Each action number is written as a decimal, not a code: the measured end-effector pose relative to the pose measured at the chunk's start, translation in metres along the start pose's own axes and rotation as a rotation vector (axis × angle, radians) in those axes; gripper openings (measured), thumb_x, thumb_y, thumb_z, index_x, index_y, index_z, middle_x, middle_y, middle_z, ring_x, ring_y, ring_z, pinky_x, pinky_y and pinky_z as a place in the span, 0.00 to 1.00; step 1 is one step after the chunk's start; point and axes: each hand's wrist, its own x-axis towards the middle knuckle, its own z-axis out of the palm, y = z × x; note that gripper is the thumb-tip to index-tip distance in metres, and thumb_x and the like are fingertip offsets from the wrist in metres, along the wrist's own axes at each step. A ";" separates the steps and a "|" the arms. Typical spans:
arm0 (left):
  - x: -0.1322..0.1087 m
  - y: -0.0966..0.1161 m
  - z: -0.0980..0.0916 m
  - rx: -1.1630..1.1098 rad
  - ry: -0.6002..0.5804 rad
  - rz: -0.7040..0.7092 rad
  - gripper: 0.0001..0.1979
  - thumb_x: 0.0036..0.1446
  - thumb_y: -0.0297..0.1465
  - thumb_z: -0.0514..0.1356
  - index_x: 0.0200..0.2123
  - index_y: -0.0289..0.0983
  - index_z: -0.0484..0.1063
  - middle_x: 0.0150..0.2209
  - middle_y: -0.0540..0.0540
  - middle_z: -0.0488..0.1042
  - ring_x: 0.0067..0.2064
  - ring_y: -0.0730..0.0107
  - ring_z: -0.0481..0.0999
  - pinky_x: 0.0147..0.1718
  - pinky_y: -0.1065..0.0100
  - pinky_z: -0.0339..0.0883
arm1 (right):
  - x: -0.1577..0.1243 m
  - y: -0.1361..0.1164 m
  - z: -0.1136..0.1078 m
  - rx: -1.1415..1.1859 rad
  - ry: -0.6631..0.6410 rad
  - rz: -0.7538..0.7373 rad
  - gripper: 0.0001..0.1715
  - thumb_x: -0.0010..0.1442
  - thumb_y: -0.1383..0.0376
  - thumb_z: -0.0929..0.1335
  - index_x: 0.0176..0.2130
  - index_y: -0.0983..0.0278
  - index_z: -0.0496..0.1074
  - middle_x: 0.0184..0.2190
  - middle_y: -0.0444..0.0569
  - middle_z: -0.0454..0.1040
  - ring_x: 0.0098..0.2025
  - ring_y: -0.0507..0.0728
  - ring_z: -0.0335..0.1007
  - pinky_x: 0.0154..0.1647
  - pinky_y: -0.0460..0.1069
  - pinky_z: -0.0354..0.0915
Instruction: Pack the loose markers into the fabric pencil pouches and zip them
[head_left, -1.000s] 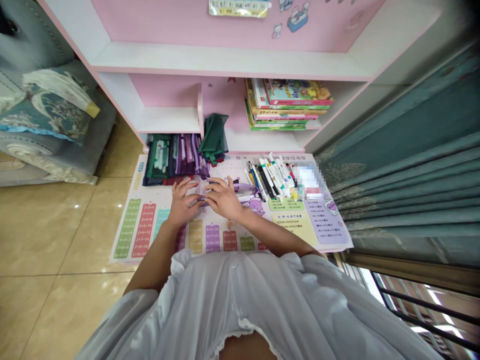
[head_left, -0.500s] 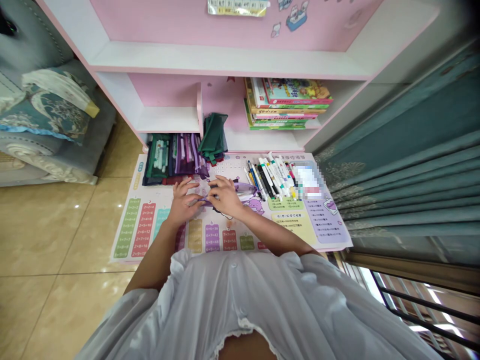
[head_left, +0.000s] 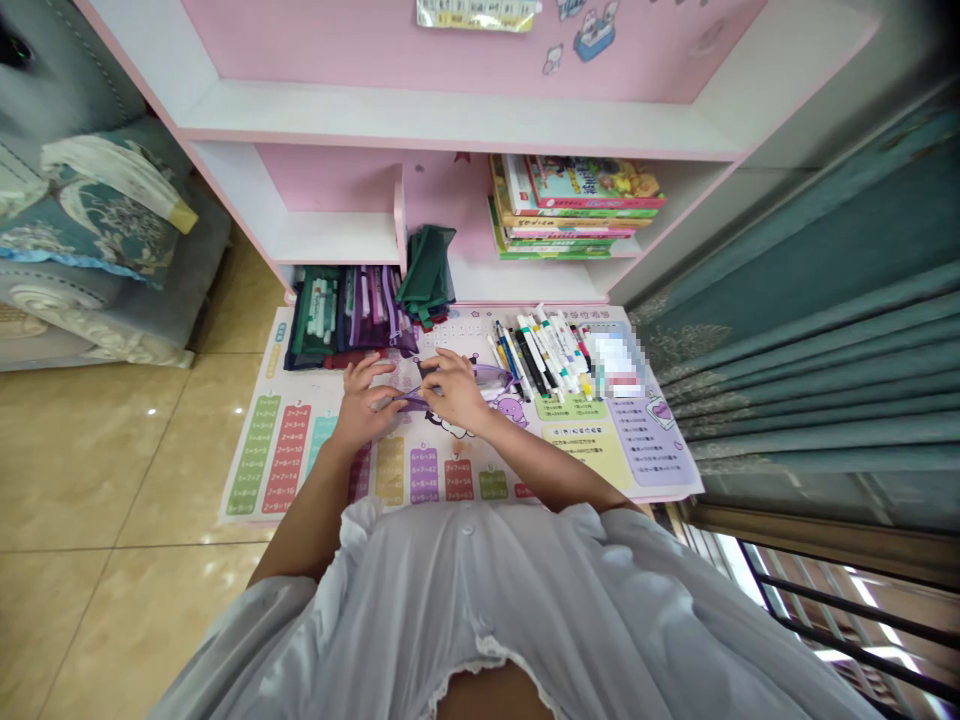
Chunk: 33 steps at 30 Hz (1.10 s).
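Observation:
A purple mesh pencil pouch (head_left: 495, 378) lies across the middle of the desk, with something whitish showing inside it. My left hand (head_left: 366, 405) pinches its left end between thumb and index finger, the other fingers raised. Just beside it, my right hand (head_left: 454, 392) is closed on the pouch's zipper edge and covers part of it. Whether a zipper pull is between those fingertips is too small to tell. To the right of the pouch lies a loose pile of markers and pens (head_left: 544, 350).
Filled mesh pouches (head_left: 341, 315) lie at the desk's left back, beside a stack of green pouches (head_left: 427, 275). Books (head_left: 577, 205) are stacked on the shelf (head_left: 465, 120). A printed mat (head_left: 585, 460) covers the desk; a curtain (head_left: 810, 300) hangs at right.
My right hand has shifted very slightly to the right along the pouch's edge, and a bit more of the purple edge shows between my hands. My left hand stays nearly still.

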 end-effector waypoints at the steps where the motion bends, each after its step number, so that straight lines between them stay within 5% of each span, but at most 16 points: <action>1: 0.000 0.000 0.000 0.002 0.000 0.002 0.11 0.56 0.44 0.63 0.28 0.45 0.79 0.51 0.46 0.74 0.63 0.53 0.62 0.63 0.44 0.47 | 0.000 0.000 0.000 0.004 0.006 -0.001 0.08 0.53 0.68 0.71 0.23 0.60 0.76 0.49 0.48 0.76 0.64 0.66 0.56 0.63 0.70 0.47; 33: 0.001 0.001 -0.003 0.012 -0.023 -0.004 0.13 0.57 0.46 0.60 0.29 0.44 0.78 0.52 0.46 0.73 0.63 0.53 0.61 0.63 0.44 0.48 | -0.002 0.011 -0.008 -0.039 -0.006 0.055 0.09 0.54 0.68 0.70 0.23 0.59 0.77 0.48 0.47 0.76 0.64 0.67 0.56 0.64 0.70 0.46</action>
